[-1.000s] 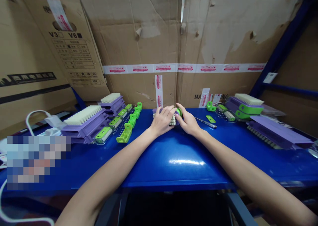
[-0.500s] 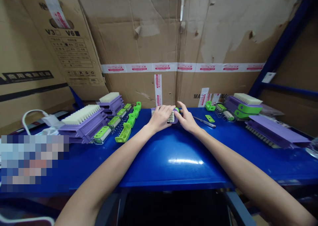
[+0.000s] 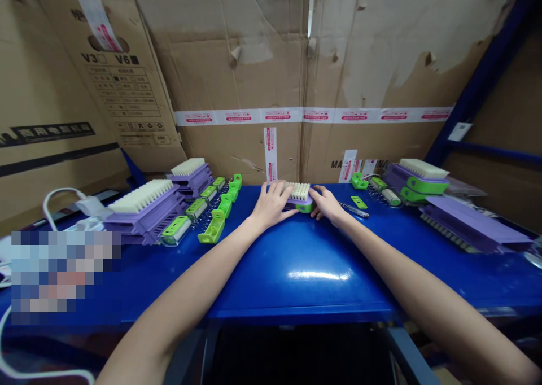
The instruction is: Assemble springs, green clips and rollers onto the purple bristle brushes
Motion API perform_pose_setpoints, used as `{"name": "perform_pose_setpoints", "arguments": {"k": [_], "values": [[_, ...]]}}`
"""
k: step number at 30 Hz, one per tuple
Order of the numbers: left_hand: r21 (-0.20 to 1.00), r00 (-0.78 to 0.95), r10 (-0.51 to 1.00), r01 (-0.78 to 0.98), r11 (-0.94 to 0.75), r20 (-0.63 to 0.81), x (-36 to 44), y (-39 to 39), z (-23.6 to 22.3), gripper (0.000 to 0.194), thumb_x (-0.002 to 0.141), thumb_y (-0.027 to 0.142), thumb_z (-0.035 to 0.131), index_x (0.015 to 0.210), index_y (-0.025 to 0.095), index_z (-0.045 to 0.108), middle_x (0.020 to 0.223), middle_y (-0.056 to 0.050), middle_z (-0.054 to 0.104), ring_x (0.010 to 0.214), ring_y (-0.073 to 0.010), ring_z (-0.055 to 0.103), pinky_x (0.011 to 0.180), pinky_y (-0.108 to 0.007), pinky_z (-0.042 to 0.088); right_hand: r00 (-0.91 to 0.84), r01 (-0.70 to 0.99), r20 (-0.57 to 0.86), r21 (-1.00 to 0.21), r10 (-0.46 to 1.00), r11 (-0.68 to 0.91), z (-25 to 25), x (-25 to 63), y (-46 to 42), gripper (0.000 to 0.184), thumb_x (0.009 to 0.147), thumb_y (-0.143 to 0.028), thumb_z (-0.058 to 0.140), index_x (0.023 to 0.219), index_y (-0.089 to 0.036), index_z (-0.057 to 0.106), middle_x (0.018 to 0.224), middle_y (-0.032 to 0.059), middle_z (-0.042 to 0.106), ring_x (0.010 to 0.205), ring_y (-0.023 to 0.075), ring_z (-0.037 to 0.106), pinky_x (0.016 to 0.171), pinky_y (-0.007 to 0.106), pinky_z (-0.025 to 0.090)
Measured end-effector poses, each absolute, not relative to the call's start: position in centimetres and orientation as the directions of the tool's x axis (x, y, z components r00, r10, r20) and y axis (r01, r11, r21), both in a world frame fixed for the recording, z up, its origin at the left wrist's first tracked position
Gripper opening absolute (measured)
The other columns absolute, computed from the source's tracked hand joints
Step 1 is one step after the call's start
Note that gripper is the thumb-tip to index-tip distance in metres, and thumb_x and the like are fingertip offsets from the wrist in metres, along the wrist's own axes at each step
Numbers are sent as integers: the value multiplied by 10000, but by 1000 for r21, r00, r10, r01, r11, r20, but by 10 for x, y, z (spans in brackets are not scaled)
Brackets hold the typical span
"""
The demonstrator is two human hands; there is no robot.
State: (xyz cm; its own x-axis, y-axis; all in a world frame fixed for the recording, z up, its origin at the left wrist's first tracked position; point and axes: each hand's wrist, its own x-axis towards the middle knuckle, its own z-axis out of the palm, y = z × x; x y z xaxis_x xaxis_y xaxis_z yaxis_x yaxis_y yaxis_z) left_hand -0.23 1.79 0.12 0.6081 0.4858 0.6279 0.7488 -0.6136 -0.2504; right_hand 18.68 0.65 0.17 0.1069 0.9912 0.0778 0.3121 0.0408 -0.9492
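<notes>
A purple brush (image 3: 298, 191) lies on the table at the middle, its pale bristles facing up and a green cap on the end nearer me. My left hand (image 3: 272, 202) is around its left side, fingers over the far part and thumb along the near edge. On the other side, my right hand (image 3: 326, 204) grips the right end with bent fingers. Both palms hide parts of the brush. Just right of my right hand lies a screwdriver (image 3: 356, 210), and a small green plate (image 3: 358, 202) is behind it.
Stacked purple brush bodies (image 3: 144, 215) stand at left, beside rows of green-topped parts (image 3: 197, 207), springs and green end caps (image 3: 212, 227). At right are a green-capped brush stack (image 3: 417, 176) and an overturned purple body (image 3: 478, 224). Cardboard (image 3: 237, 80) walls the back.
The brush has turned so its bristles face up and its green end points toward me. My left hand slid to its left side; my right hand moved slightly right and down.
</notes>
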Motion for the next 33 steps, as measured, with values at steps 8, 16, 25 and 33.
{"name": "perform_pose_setpoints", "arguments": {"k": [8,16,25,33], "values": [[-278,640,469,725,-630,609,-2,18,0,579,828,518,549,1261,140,483,1241,-171,550,1148,-305,494,978,-454,324,169,572,198,-817,966,67,3,188,4,591,844,-391,536,1343,-87,453,669,100,683,350,161,555,293,257,427],[-260,544,510,811,-525,666,11,2,3,516,899,519,408,1190,116,544,1042,-168,622,964,-297,563,778,-395,377,105,546,273,-819,956,174,-6,190,9,601,822,-243,497,1408,-150,398,1260,178,581,376,102,548,309,255,430],[-6,334,766,918,-396,549,16,-4,6,696,882,653,309,1329,134,430,1043,-153,661,957,-279,620,857,-387,395,241,544,312,-828,919,138,9,200,6,418,855,-307,450,1194,-112,597,538,19,615,386,126,512,472,245,453],[-201,528,551,814,-545,646,9,-3,13,591,889,628,321,1160,160,559,1092,-134,614,1039,-284,542,900,-399,355,273,659,440,-734,855,167,7,206,9,382,867,-363,422,1129,-179,629,639,23,642,541,157,580,625,278,467]]}}
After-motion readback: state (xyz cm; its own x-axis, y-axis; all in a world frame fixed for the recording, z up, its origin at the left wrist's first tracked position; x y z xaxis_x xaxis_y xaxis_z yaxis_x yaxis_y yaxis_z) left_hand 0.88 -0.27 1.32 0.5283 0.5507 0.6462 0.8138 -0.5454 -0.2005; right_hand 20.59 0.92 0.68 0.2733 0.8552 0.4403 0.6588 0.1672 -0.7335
